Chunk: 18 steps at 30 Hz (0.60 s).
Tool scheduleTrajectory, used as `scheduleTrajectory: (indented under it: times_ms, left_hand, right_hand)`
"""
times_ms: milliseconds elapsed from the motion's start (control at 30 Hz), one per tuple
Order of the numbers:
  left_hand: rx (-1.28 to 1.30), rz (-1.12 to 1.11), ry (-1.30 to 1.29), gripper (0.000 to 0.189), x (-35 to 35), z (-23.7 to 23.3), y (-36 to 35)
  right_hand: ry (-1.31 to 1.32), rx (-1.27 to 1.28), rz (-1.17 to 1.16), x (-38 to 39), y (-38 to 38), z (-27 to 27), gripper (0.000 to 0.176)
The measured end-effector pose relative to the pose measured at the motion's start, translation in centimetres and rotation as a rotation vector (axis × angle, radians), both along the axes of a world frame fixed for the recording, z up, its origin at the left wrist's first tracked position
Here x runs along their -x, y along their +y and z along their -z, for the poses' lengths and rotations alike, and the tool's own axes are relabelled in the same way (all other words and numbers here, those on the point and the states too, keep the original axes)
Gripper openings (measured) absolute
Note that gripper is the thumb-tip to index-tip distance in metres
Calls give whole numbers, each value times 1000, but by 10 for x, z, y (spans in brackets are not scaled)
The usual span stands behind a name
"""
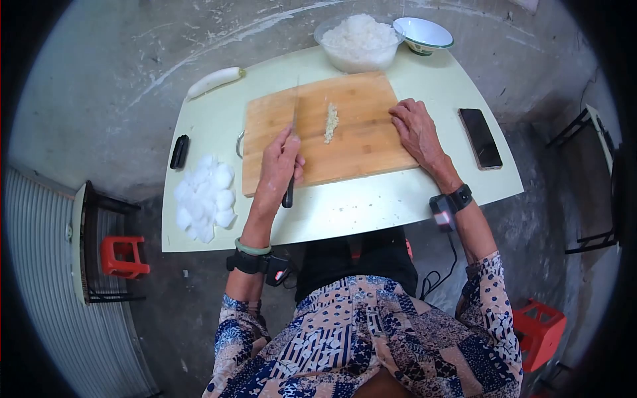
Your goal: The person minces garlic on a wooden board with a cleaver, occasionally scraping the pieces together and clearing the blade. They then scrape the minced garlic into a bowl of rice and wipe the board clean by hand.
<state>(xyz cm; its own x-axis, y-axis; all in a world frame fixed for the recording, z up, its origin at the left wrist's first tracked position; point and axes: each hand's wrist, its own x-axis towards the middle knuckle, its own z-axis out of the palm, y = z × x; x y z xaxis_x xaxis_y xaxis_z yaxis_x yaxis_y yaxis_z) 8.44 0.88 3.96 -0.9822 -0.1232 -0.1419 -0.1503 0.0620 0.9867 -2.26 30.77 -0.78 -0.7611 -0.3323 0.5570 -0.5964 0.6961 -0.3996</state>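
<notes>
My left hand (281, 159) is closed round the black handle of a kitchen knife (296, 109); its blade points away from me, over the left part of the wooden cutting board (358, 159). At the board's right edge my right hand (418, 129) is bent, thumb side on the wood and the other fingers along the edge, gripping it. Between the hands, a short row of finely chopped pale pieces (331, 124) lies on the board. To the left of my left hand, a heap of round white slices (206, 199) sits on the table.
A clear bowl heaped with white shreds (358, 40) stands behind the board, beside a white green-rimmed bowl (424, 34). A white radish (215, 82) lies at the back left, a black object (179, 152) at the left edge, a phone (480, 138) at the right. Red stools (124, 257) stand on the floor.
</notes>
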Motion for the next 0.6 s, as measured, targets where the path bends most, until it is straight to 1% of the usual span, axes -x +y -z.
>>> scheduleTrajectory:
  times_ms: [33,100,133,167,233,267,333,367,433,467,533,567,600]
  left_hand:
    - [-4,-5,2,49,0,1,2]
    - [-126,70,-34,50,-2,-9,9]
    - [-181,66,-44,45,-4,-12,12]
    - [-185,65,-39,45,-4,-10,12]
    - [-463,56,-42,40,-6,-4,11]
    - [-467,57,-36,40,-9,-3,12]
    - [-546,29,16,51,-15,-5,15]
    - [-551,25,20,51,-18,-8,16]
    - [-535,20,153,47,-23,-13,20]
    - [-541,6,151,47,-24,-9,24]
    - [-540,-26,180,45,-23,-1,32]
    - [-546,-32,179,45,-22,4,35]
    - [-608,-40,110,47,-19,12,36]
  right_hand:
    - [-6,0,-1,1,-1,-1,15]
    - [3,-11,-10,2,0,-1,15]
    - [10,-17,-11,2,1,-2,16]
    - [15,-21,-13,2,1,-1,16]
    - [31,4,-20,1,0,1,16]
    - [37,0,-20,-1,-1,-2,16]
    - [-15,-7,-23,-6,-2,-8,17]
    - [-12,-12,-29,-11,-3,-13,17]
    - [-59,20,-37,-27,-8,-23,22]
    - [-64,13,-49,-37,-11,-28,22]
    - [-77,73,-154,-61,-21,-39,27]
    - [-224,131,-210,-75,-26,-47,30]
    - [-341,156,-270,-89,-32,-58,31]
